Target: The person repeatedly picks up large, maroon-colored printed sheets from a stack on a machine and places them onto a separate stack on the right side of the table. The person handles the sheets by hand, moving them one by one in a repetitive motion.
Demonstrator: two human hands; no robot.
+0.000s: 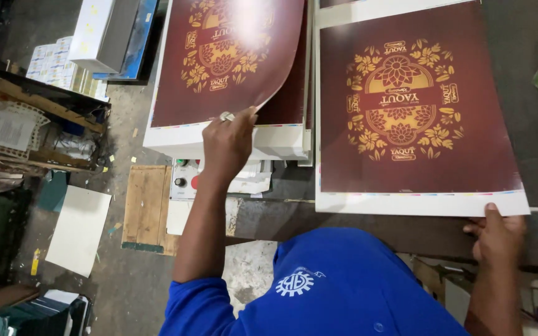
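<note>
Left hand (228,140), centre of the frame: fingers closed in a pinch on the lower edge of a glossy maroon printed sheet with a gold floral emblem (225,56). A ring shows on one finger. The sheet is lifted and curls upward, with glare on its upper part. It rises off a thick stack of matching maroon sheets with white edges (269,140), which sits at upper centre of the frame.

Right hand (498,235), lower right: thumb laid on top of the white bottom margin of a second maroon sheet with the same gold floral emblem (415,106), near its lower right corner; the remaining fingers are curled beneath the edge and mostly hidden. This sheet lies flat on a dark worktable (356,227), just beside the stack and to its right.

A grey control box with round buttons (183,180) sits below the stack, partly covered by loose white papers (250,180). On the concrete floor at left lie a wooden board (146,208) and a white card (79,230). White cartons (104,31) stand at upper left. The person's blue shirt (337,286) fills the lower centre.
</note>
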